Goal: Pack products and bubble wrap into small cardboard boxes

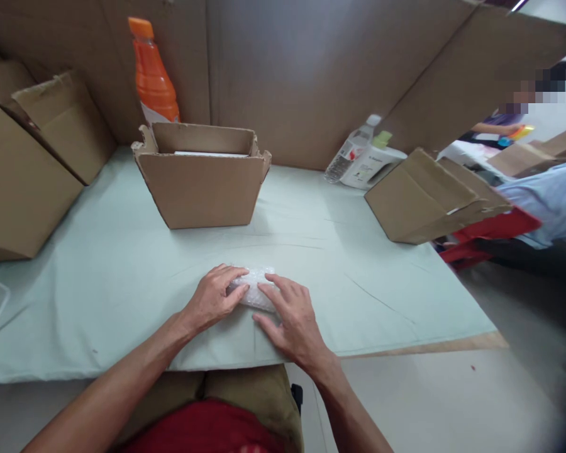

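A small bundle of clear bubble wrap [259, 296] lies on the pale green tablecloth, close to the table's front edge. My left hand [219, 292] is closed around its left end, thumb on top and fingers at the far side. On the right end rest the fingertips of my right hand [290, 314]; its fingers are spread and the thumb stands apart, near the bundle's front edge. Whatever is inside the wrap cannot be made out.
Behind the bundle stands an open cardboard box [207, 192] with something white inside. An orange bottle [155, 82], a clear water bottle [351, 151] and a white jug [370, 167] line the cardboard wall. More boxes [419, 198] flank both sides. Other people [556, 195] are at right.
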### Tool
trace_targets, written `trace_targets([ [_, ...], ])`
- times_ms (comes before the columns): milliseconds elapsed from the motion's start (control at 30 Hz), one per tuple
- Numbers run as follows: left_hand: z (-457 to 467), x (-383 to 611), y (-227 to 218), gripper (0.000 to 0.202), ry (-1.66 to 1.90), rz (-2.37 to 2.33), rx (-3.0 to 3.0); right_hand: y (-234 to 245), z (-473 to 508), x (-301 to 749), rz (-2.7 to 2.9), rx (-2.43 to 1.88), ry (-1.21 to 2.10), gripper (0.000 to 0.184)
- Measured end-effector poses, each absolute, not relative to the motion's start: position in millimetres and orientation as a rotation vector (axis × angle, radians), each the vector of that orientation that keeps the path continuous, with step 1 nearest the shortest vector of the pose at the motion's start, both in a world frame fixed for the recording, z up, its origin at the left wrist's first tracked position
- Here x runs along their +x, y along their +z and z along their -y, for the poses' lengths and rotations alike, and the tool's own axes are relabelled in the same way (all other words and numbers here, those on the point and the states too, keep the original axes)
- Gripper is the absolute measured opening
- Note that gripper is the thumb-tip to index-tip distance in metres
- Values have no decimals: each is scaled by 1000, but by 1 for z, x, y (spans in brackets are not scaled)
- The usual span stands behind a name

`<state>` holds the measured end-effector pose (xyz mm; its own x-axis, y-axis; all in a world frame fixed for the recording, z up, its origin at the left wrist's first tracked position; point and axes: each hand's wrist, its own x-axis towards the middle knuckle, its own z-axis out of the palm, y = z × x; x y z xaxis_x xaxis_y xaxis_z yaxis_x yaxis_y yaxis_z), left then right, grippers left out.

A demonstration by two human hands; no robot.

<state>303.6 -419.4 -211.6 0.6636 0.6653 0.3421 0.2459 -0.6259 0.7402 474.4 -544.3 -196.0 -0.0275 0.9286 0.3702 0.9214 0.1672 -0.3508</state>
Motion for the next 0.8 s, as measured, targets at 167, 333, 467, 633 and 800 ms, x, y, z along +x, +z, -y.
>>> trace_targets([
  [167,418,301,-210,32,896,-828,2025,-205,532,477,1670,-1764,111,26],
  [333,414,297,-212,65,752,-806,1636,-204,531,479,1307,-1752,330,20],
  [467,413,297,-210,88,563,-651,1493,-204,534,467,1368,-1678,438,22],
  [633,414,295,-200,88,550,-589,1452,-206,531,462,1466,-1600,397,24],
  [800,415,294,-196,83,581,-565,1455,-203,529,469,1436,-1607,512,52],
])
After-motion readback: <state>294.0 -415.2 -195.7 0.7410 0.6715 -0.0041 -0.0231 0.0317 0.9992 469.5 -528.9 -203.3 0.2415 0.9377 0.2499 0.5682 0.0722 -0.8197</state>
